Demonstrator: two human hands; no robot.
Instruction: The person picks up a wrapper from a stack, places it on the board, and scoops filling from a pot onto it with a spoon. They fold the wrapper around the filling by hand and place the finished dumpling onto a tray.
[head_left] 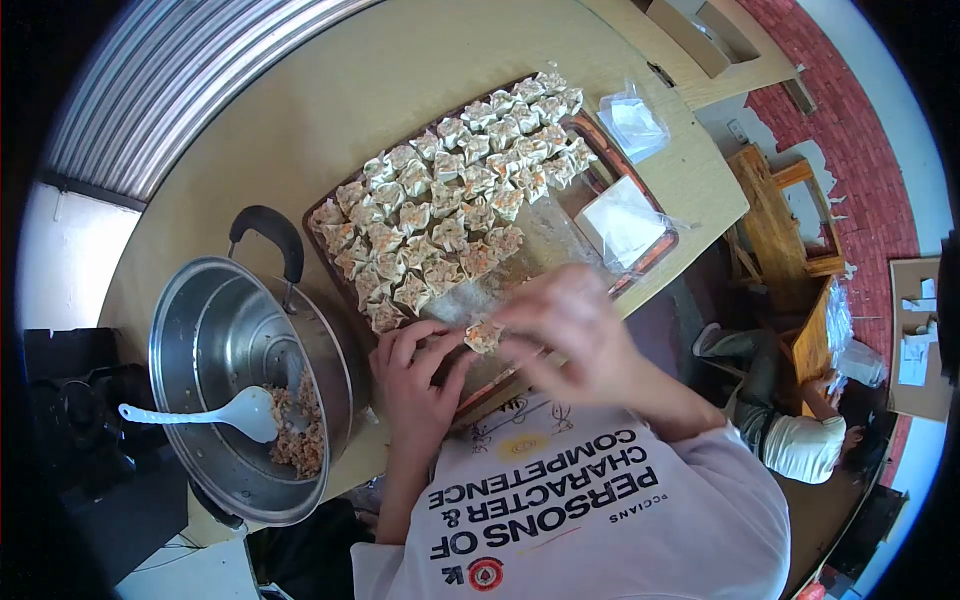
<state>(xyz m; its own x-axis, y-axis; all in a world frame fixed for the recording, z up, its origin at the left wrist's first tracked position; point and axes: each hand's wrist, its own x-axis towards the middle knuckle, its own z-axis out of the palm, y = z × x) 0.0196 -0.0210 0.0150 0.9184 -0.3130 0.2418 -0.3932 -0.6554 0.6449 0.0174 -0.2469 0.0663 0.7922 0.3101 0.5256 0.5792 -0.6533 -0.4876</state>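
Pinching one dumpling [483,335] between the fingertips of left hand [415,375] and right hand [570,320], just above the near edge of the tray [668,240]. Probably the shaping step. Next move calls for a gentle set-down beside the rows [440,215], folds uncrushed.

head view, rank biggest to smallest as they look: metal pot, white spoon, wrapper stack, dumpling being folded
1. metal pot
2. white spoon and wrapper stack: too close to rank, since the spoon is longer and the stack is broader
3. dumpling
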